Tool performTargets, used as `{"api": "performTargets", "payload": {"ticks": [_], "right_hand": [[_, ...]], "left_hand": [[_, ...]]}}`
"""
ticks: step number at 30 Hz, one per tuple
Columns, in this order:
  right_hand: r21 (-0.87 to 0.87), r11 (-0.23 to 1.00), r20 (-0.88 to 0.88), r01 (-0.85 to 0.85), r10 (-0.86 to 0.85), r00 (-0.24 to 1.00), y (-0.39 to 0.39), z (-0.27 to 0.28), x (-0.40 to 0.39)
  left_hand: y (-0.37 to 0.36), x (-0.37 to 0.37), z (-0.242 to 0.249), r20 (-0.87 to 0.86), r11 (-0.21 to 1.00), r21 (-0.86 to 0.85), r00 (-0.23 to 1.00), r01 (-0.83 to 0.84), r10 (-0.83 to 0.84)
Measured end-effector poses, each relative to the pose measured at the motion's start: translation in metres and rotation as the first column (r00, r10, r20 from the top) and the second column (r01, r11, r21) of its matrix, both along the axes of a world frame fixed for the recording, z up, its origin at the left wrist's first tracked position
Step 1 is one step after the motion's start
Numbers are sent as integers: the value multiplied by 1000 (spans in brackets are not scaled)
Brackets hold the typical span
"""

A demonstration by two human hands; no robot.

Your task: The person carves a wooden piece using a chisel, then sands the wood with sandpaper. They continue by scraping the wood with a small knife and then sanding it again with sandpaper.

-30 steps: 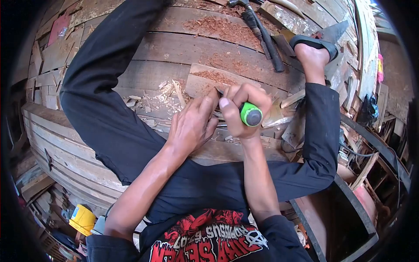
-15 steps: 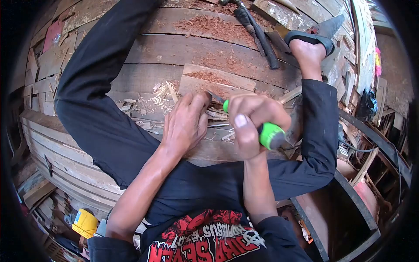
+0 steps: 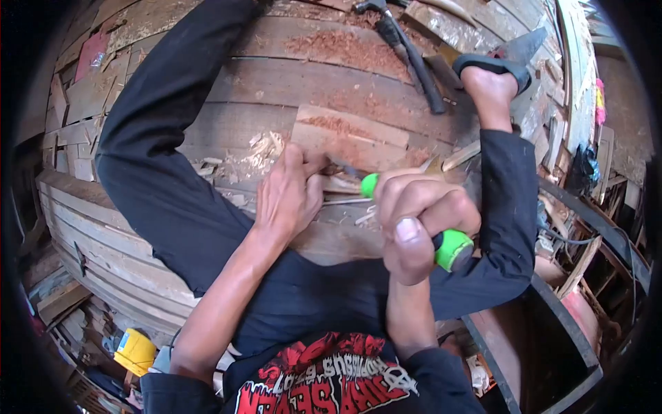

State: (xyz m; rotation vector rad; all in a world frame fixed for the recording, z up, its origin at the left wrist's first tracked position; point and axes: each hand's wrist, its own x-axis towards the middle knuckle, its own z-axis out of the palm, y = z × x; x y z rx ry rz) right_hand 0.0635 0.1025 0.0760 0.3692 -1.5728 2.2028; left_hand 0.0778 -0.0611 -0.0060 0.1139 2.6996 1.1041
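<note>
My right hand (image 3: 424,221) is wrapped around the green-and-black handle of a chisel (image 3: 370,185). Its short, dark metal blade points left toward the fingertips of my left hand (image 3: 288,190). That left hand is closed low over the boards, fingers curled in a pinch; what it grips is mostly hidden, and I cannot tell its kind. Just beyond both hands lies a flat wooden board (image 3: 352,138) with reddish shavings on it. Pale curled shavings (image 3: 265,148) lie beside my left knuckles, and thin wood slivers (image 3: 365,214) are scattered between the hands.
A hammer (image 3: 407,58) lies at the back on the plank floor (image 3: 276,76), near a saw blade (image 3: 520,47) by my sandalled foot. My bent legs flank the work spot. A yellow container (image 3: 135,352) stands at lower left, a dark open frame (image 3: 545,345) at lower right.
My right hand has drawn back toward me and slightly right with the chisel, its handle turned a little. My left hand has stayed almost in place, and the pale shavings beside it look more heaped.
</note>
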Motion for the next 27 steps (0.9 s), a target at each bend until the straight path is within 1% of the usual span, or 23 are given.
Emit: {"api": "performTargets", "payload": {"ticks": [1, 2, 3, 4, 6, 8, 10, 11, 12, 13, 14, 15, 17, 18, 19, 20, 21, 22, 23, 24, 25, 26, 27], "right_hand": [[22, 1000, -26, 12, -12, 1000, 3, 1, 1], [93, 996, -53, 4, 1, 999, 11, 14, 1], [55, 998, -11, 41, -40, 999, 14, 25, 6], [66, 998, -35, -24, 26, 999, 24, 40, 7], [88, 994, -64, -71, 77, 995, 37, 61, 6], [91, 994, -66, -53, 59, 996, 39, 74, 9], [265, 963, -28, 48, -42, 999, 33, 60, 11], [259, 963, -21, 73, -70, 997, 17, 35, 10], [254, 962, -13, 98, -98, 995, 1, 10, 9], [65, 996, -24, 59, -58, 998, -12, -4, 6], [51, 997, -40, 52, -50, 998, -11, -5, 1], [38, 998, -47, 55, -53, 997, -8, -4, 0], [29, 998, -47, 63, -62, 997, 3, 11, 3], [25, 999, -61, 47, -45, 997, 13, 37, 6], [43, 999, -91, 9, -5, 996, 22, 59, 10], [58, 998, -113, -14, 21, 993, 25, 72, 14], [123, 992, -82, -4, 14, 997, 23, 69, 17], [316, 946, 1, 71, -75, 997, 14, 42, 20], [519, 847, 62, 116, -172, 983, 5, 15, 23], [694, 710, 98, 120, -258, 961, -5, -11, 26], [643, 764, 71, 59, -136, 988, -9, -46, 16], [498, 859, 75, 118, -178, 981, -9, -40, 19], [335, 926, 71, 173, -208, 976, -5, -30, 18]], "left_hand": [[2, 2, -7, 39, 999, -46, 999, -6, 7], [1, -2, -14, -14, 1000, -27, 1000, -16, 15], [4, -1, -13, -48, 1000, -3, 999, -21, 20], [7, 3, -12, -67, 999, 27, 998, -18, 19], [9, -1, -7, -57, 999, 14, 997, 49, -48], [10, 1, -4, -129, 997, -36, 989, 69, -73], [8, 6, -11, -83, 998, -32, 995, 57, -59], [7, 6, -14, -64, 998, -29, 996, 53, -54], [5, 3, -13, -89, 997, -32, 994, 68, -71], [2, 1, -11, -112, 996, -34, 990, 83, -86], [0, -2, -11, -138, 995, -41, 986, 92, -97], [1, 1, -8, -15, 999, 10, 999, 36, -36], [7, 5, -5, -93, 994, -4, 990, 106, -106], [8, 4, -5, -137, 992, -15, 982, 128, -129], [7, 5, -4, -102, 980, -63, 976, 189, -194], [8, 9, -4, -81, 984, -40, 981, 175, -178], [10, 5, -4, -78, 987, -17, 984, 162, -163], [10, 2, -4, -72, 990, 4, 987, 144, -144], [10, -1, -4, -67, 992, 25, 990, 126, -125], [8, 0, -5, -58, 994, 43, 993, 103, -100], [7, 5, -6, -38, 994, 65, 995, 91, -88], [7, 8, -10, -69, 993, 34, 992, 112, -110], [7, 6, -17, -112, 993, 1, 986, 122, -121]]}}
